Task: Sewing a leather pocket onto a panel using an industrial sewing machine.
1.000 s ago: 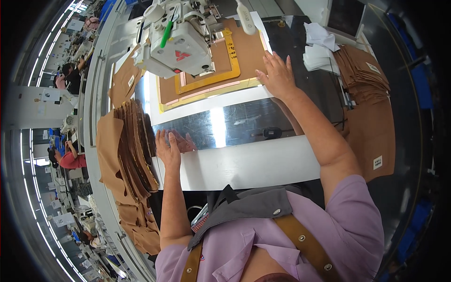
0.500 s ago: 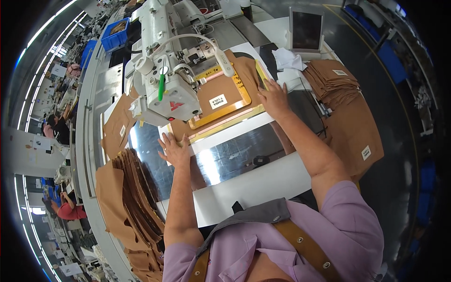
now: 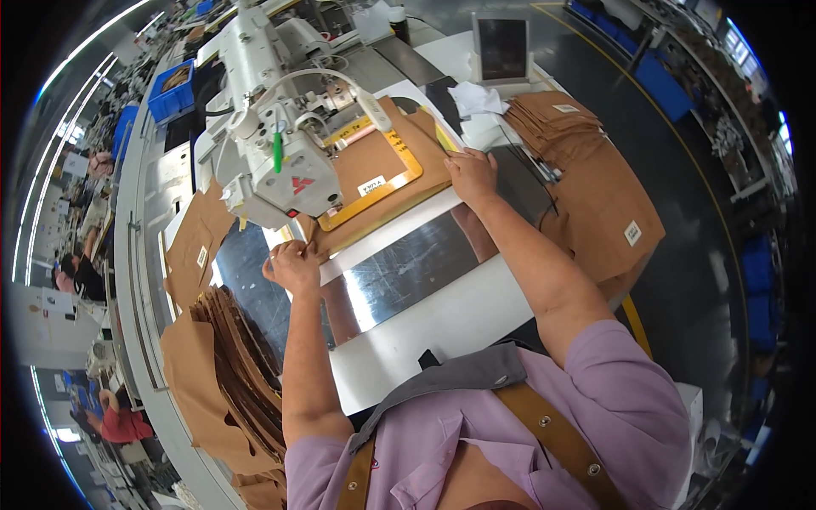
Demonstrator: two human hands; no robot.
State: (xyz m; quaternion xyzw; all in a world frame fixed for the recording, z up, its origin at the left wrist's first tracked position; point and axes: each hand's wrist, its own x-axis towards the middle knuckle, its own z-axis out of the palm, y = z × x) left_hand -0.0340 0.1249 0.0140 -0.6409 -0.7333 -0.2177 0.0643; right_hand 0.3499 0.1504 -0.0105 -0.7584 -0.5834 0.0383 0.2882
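Note:
A brown leather-like panel (image 3: 429,140) lies under a white industrial sewing machine (image 3: 285,161). A yellow rectangular frame (image 3: 374,194) rests on the panel, around a small white label (image 3: 371,185). My left hand (image 3: 293,268) is closed at the panel's near left corner, its fingertips pinching the edge. At the near right corner, my right hand (image 3: 473,177) has its fingers bent round the panel's edge, thumb side hidden. Beneath the panel's front edge runs a white sheet (image 3: 399,225) over a shiny metal plate (image 3: 408,268).
Stacked brown panels (image 3: 246,374) stand at the near left, another brown pile (image 3: 557,127) at the right, with a larger labelled panel (image 3: 616,212) below it. A dark screen (image 3: 501,51), a white cloth (image 3: 476,100) and a blue bin (image 3: 172,92) are farther back.
Both hands have gone from spread, flat fingers to closed on the panel's near corners. The panel's front edge now covers most of the pink and yellow strips. My view has shifted a little.

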